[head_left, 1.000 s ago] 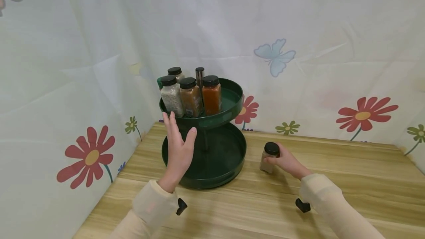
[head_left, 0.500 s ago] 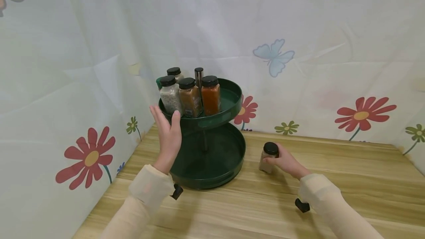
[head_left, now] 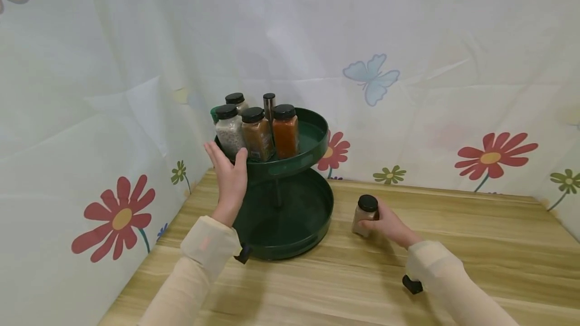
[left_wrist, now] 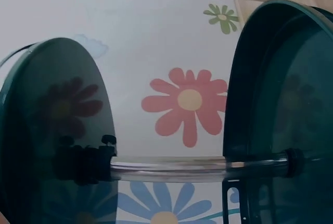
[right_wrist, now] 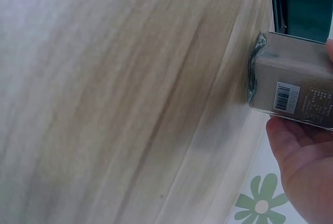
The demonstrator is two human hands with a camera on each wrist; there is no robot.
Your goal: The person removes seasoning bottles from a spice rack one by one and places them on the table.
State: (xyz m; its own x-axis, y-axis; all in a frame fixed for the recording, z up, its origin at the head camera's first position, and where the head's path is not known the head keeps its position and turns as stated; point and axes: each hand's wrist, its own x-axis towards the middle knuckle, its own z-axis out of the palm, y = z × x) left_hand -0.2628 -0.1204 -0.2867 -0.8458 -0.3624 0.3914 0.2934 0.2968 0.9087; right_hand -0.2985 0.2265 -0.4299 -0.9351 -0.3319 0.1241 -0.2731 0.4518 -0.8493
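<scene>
Clasp the small jar [head_left: 360, 214] by its body, below the black cap [head_left: 368, 202], firmly enough to prevent slipping, without squeezing harder than needed. In any lift, best to go straight up first, then sideways, to clear the lower tray [head_left: 290, 225] of the rack [head_left: 308, 161]. With the left hand [head_left: 231, 182], best to steady lightly, minding the white jar [head_left: 230, 135] just behind the thumb. Likely risk in a hard push: a shifted upper tray, with the white jar, the brown jar [head_left: 258, 137] and the orange jar [head_left: 286, 137] knocked over.

Now the pose. On the right of the rack, near the lower tray: right hand [head_left: 390, 224] grasping the small jar, thumb across the near side, other fingers mostly hidden behind. Base on the table [head_left: 317, 291] or just above it: cannot tell. Forearm slanting in toward the rack. At the front left of the rack: left hand raised, fingers straight along the edge of the upper tray, thumb spread before its front, nothing grasped. Actual contact with the rim: cannot tell.
</scene>
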